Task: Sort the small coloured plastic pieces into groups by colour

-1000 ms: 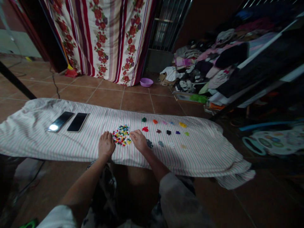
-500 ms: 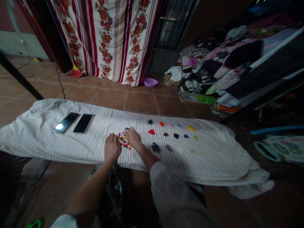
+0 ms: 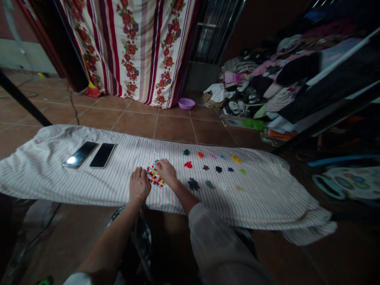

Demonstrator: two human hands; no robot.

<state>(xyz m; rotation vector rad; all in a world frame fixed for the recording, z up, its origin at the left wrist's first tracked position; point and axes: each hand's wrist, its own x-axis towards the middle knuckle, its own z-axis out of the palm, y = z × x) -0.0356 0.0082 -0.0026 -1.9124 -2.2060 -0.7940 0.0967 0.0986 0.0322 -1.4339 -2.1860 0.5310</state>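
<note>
Mixed pile of small multicoloured pieces (image 3: 154, 177), loosely spread on striped cloth (image 3: 127, 154).

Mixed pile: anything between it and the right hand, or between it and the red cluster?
Nothing visible separates the right hand from the mixed pile. Between pile and red cluster, only that hand intervenes.

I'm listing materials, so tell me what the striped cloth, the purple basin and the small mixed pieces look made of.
Striped cloth: fabric, perhaps cotton, matte; it drapes and creases softly.
Purple basin: probably plastic, smooth, with one even colour and thin rim.
Mixed pieces: possibly plastic, going by bright colours; finish unclear.
</note>
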